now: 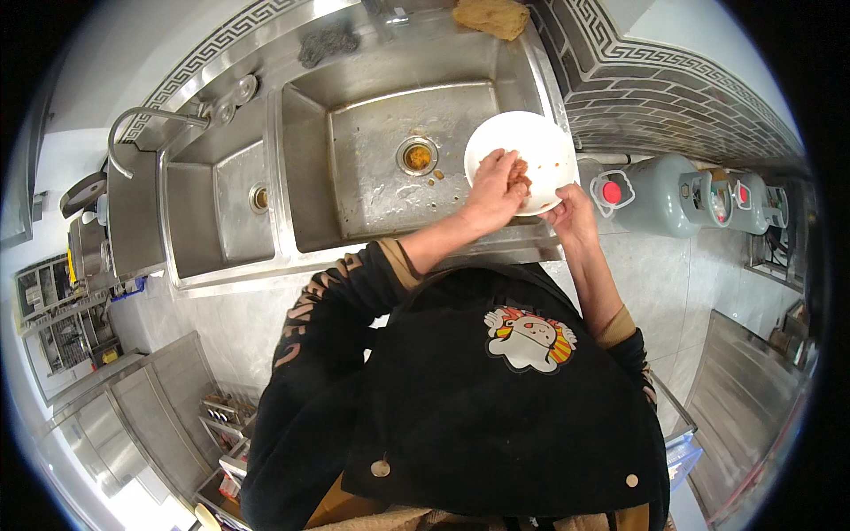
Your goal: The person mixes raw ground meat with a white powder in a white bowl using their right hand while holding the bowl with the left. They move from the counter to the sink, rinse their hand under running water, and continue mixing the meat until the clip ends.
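Observation:
A white round dish point(518, 130), seemingly a plate or shallow bowl, is held over the right edge of the large sink basin. My right hand point(574, 215) grips its near right rim, the thumb on top and the other fingers mostly hidden beneath. Inside the dish, my left hand point(494, 193) is curled around a clump of reddish-brown food bits point(521, 175), whose exact kind I cannot make out. A few small crumbs lie on the dish to the right of that clump.
The large steel basin point(372, 159) has orange-brown scraps in its drain point(417, 157). Left of it is a smaller basin point(212, 195) with a curved faucet point(133, 115). A dark scouring pad point(328, 44) and yellow cloth point(491, 18) lie behind. Grey gas cylinders point(664, 196) stand right.

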`<move>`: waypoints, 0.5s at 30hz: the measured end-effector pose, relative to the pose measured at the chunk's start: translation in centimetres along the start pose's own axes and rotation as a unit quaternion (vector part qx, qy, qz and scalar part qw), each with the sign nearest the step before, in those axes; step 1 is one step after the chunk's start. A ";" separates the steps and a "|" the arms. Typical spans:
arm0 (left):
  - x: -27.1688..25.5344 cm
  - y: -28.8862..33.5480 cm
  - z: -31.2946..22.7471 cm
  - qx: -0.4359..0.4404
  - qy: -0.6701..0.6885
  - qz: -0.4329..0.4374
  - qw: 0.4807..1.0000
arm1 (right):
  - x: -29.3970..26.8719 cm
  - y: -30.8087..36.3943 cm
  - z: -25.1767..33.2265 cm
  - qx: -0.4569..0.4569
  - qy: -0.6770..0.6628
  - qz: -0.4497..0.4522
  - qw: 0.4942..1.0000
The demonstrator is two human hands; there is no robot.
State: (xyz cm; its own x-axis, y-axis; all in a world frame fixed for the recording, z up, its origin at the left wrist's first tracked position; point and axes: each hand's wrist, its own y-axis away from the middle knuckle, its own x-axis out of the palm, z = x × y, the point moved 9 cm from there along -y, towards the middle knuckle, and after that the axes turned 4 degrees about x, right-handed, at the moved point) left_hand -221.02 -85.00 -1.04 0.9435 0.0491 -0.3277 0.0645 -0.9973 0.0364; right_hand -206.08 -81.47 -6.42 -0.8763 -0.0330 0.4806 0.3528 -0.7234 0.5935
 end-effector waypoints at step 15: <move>-1.9 -0.9 -5.3 0.166 -0.256 0.196 0.932 | 0.1 1.1 -0.5 0.070 -0.036 0.003 0.997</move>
State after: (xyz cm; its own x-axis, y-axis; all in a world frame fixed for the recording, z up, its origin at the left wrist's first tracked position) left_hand -221.16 -83.92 4.54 0.5894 -0.2714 -0.7609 -0.4375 -0.8990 -0.0183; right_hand -205.97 -82.62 -6.10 -0.8499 0.0155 0.5267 0.4050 -0.6202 0.6718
